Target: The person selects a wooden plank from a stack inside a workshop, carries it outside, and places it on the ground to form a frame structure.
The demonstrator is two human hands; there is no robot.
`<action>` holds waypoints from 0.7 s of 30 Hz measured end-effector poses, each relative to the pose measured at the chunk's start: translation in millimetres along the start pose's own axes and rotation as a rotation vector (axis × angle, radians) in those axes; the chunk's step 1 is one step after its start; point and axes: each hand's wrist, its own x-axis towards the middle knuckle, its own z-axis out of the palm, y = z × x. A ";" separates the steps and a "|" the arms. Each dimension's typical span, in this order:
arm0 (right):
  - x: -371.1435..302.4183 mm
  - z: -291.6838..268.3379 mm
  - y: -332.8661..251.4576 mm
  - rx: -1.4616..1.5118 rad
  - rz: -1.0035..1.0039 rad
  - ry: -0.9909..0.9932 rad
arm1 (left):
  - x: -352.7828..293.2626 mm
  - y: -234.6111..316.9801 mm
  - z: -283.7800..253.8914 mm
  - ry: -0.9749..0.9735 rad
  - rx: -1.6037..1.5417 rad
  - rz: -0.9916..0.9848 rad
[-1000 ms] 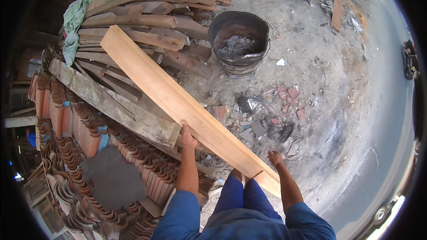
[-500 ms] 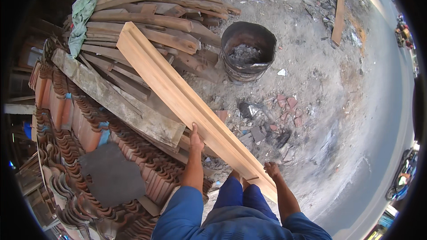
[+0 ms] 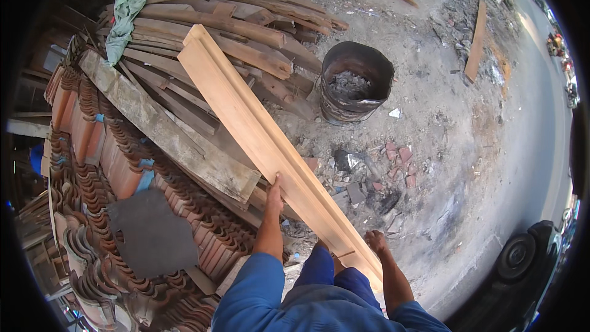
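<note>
A long, pale, planed wooden beam with a stepped groove along its right side slants from the upper left down across my legs. My left hand grips its left edge about midway, thumb on top and fingers mostly hidden underneath. Close by the beam's right edge, nearer my body, my right hand is closed with its fingers curled. What that hand holds, if anything, is hidden. A short dark slot crosses the beam near my knees.
Old timbers lie piled at upper left under a green cloth. Roof tiles are stacked at left beside a weathered plank. A charred metal drum holds ash; rubble lies below it. A dark vehicle is at lower right.
The view has shifted, moving the drum and timber pile rightward in the picture. A dark vehicle has appeared at lower right. My left hand keeps its grip on the beam.
</note>
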 end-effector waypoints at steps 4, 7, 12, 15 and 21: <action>-2.3 -4.4 -16.7 -0.057 0.007 -0.013 | 6.0 -20.3 -22.7 0.034 0.143 0.007; 1.1 -3.0 -15.8 -0.020 0.038 0.014 | -2.5 -23.1 -13.4 -0.038 0.147 0.024; -0.1 -12.2 20.4 -0.216 -0.343 0.030 | -34.8 -26.0 17.7 -0.007 0.010 -0.007; -11.8 -16.2 5.4 0.036 0.033 -0.004 | -44.1 -40.0 31.9 -0.073 -0.037 0.016; -72.3 -40.6 27.3 0.145 0.112 0.052 | -74.3 -62.8 54.6 -0.242 -0.040 -0.012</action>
